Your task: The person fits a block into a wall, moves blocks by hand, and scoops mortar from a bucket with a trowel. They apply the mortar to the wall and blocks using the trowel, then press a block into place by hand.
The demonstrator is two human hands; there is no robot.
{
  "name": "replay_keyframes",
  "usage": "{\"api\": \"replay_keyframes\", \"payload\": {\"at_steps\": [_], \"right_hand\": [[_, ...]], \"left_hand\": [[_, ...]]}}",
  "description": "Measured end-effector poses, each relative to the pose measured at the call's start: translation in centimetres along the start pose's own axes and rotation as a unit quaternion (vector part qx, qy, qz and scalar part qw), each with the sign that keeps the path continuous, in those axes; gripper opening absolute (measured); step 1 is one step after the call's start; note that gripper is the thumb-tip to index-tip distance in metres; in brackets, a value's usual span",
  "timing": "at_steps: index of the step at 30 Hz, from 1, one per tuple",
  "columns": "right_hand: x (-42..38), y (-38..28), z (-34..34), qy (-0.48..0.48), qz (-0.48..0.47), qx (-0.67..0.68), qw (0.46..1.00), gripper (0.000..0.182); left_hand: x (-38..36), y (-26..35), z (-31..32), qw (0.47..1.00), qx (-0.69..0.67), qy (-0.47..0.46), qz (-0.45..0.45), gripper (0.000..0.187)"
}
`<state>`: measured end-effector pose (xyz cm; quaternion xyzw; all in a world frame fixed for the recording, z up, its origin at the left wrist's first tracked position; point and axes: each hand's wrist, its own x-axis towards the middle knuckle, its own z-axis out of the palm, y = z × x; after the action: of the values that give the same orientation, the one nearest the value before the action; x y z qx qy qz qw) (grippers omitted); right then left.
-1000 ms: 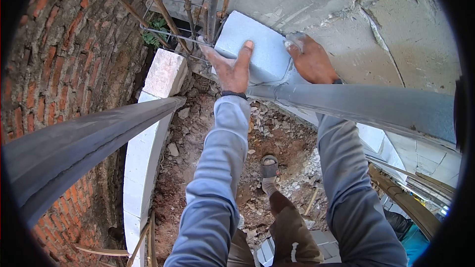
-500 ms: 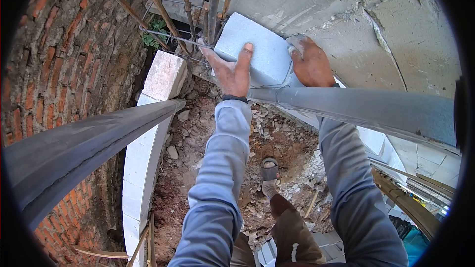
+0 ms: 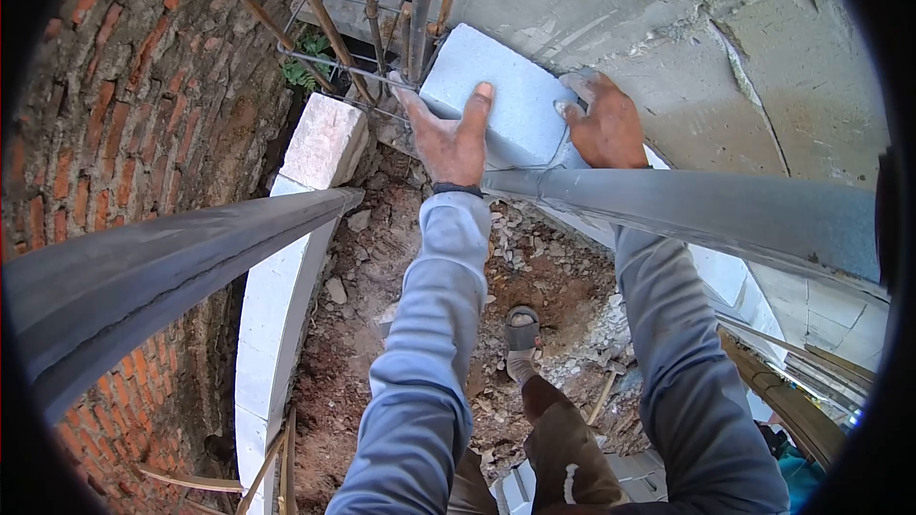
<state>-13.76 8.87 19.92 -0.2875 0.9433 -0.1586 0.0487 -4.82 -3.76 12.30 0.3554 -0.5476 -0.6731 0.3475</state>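
A white aerated concrete block (image 3: pixel 506 95) lies against the grey wall, beside the upright rebar. My left hand (image 3: pixel 453 138) grips its left end, thumb spread over the near face and fingers reaching around the side by the rods. At the block's right end, my right hand (image 3: pixel 606 124) is closed against the edge with curled, dusty fingers; part of its grip is hidden. Below the right hand, a grey metal beam (image 3: pixel 687 215) crosses in front of the wall and covers the right wrist.
A rebar cage (image 3: pixel 367 19) with rusty rods stands at the top. To the left are an old brick wall (image 3: pixel 114 124), a low white block wall (image 3: pixel 272 305) and another grey beam (image 3: pixel 181 257). Rubble (image 3: pixel 363 267) covers the ground, where a wooden-handled tool (image 3: pixel 604 391) lies.
The view has shifted slightly. Both hands remain at the block's ends, and the right hand's fingers have moved a little at the edge. The block shows no clear movement against the wall.
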Motion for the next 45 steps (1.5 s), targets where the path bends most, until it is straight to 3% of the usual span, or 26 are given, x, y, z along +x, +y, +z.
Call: {"api": "replay_keyframes", "payload": {"at_steps": [4,16,25,27,32,45], "right_hand": [[-0.2,-0.2,0.2,0.026,0.005,0.002,1.000,0.030],[-0.2,0.6,0.7,0.041,-0.011,0.001,0.999,0.029],[-0.1,0.4,0.4,0.030,-0.014,0.012,0.999,0.029],[-0.3,0.4,0.4,0.025,-0.003,0.022,0.999,0.029],[-0.6,-0.4,0.3,0.019,0.042,0.025,0.999,0.031],[-0.7,0.6,1.6,0.047,0.024,0.030,0.998,0.032]], "left_hand": [[0.2,-0.9,0.1,0.999,-0.002,0.009,0.032,0.098],[-0.4,0.9,0.1,1.000,0.017,0.013,-0.006,0.097],[-0.3,1.2,-0.3,0.998,-0.049,-0.024,-0.014,0.096],[-0.6,1.3,-0.2,1.000,0.001,-0.012,0.009,0.094],[-0.3,-0.3,-0.3,0.999,0.012,-0.002,0.040,0.092],[-0.4,-1.8,0.6,1.000,0.005,-0.002,0.017,0.096]]}}
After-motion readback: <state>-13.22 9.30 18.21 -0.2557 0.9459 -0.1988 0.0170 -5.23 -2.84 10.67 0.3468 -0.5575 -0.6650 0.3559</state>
